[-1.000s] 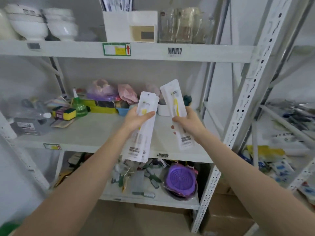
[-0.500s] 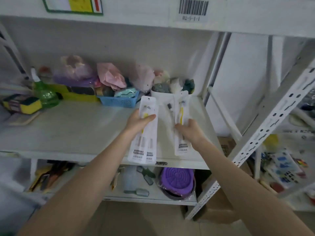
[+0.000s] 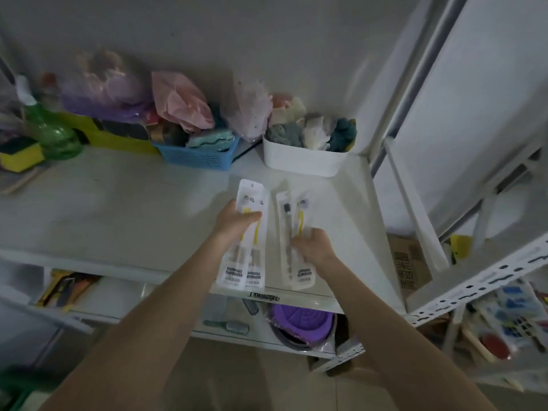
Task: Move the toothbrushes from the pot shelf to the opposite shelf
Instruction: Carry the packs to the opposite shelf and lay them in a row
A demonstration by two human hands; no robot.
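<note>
Head view: four toothbrush packs in two pairs lie on the white shelf [image 3: 124, 203]. The left hand [image 3: 235, 222] grips the left pair [image 3: 247, 253]; the right hand [image 3: 312, 243] pinches the right pair [image 3: 293, 221]. At twelve o'clock stand one blue basket [image 3: 195, 155] and one white bin [image 3: 302, 160].

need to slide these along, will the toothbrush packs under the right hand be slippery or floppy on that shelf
The packs under the right hand lie flat on the smooth white shelf, so they would probably slide easily. The toothbrush packs look like thin glossy sleeves, likely light and somewhat bendy. Two overlap, so they may shift apart.
</note>
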